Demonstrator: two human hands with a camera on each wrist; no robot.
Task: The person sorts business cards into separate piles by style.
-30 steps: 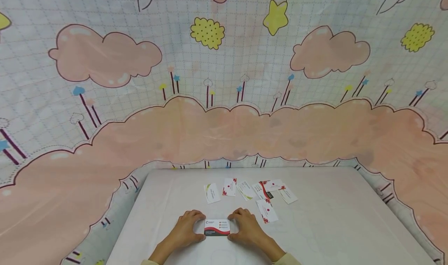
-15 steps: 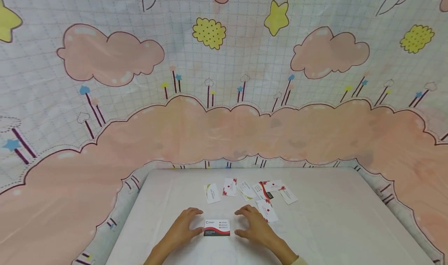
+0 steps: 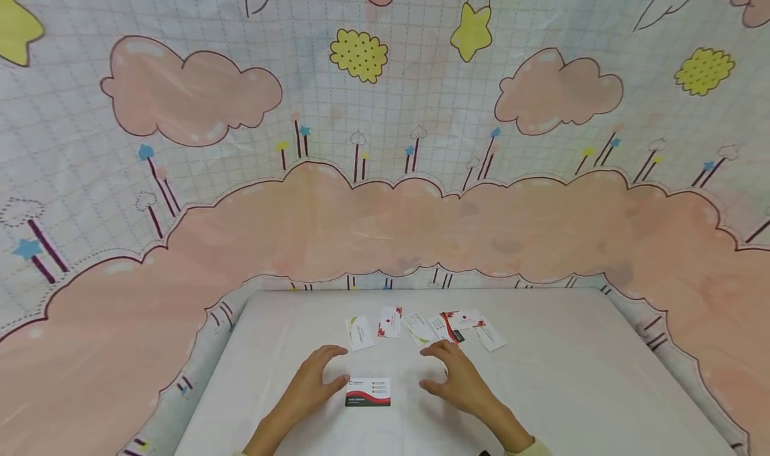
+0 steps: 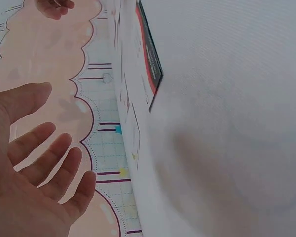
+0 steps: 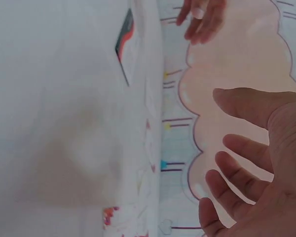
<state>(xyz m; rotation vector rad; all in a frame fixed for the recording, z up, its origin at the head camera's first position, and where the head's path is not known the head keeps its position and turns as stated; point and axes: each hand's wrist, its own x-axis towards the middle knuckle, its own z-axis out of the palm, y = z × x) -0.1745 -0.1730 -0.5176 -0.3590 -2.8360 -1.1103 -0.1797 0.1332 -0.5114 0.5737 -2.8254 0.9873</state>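
Observation:
A business card [image 3: 368, 392] with a red wave and a dark lower band lies flat on the white table, between my two hands. It looks like a neat small stack, its edges lined up. To its left is my left hand [image 3: 315, 376], raised over the table with fingers spread and nothing in them; its thumb overlaps the card's corner in the head view. On the other side my right hand [image 3: 454, 379] hovers farther off, fingers parted and holding nothing. In the right wrist view its thumb [image 5: 241, 103] and fingers are relaxed. One red-flowered card is mostly hidden behind this hand.
Farther back on the table [image 3: 571, 376] lie several loose cards: a green-edged card [image 3: 359, 333], a red-flowered card [image 3: 390, 322], another green-edged card [image 3: 418, 329], and an overlapping group with a red-flowered card [image 3: 466, 319] on top. A patterned cloth [image 3: 373, 229] hangs behind the table.
Both hands have let go of the red-wave card's edges, risen and moved apart, the right hand farther to the right. The card stays in place on the table.

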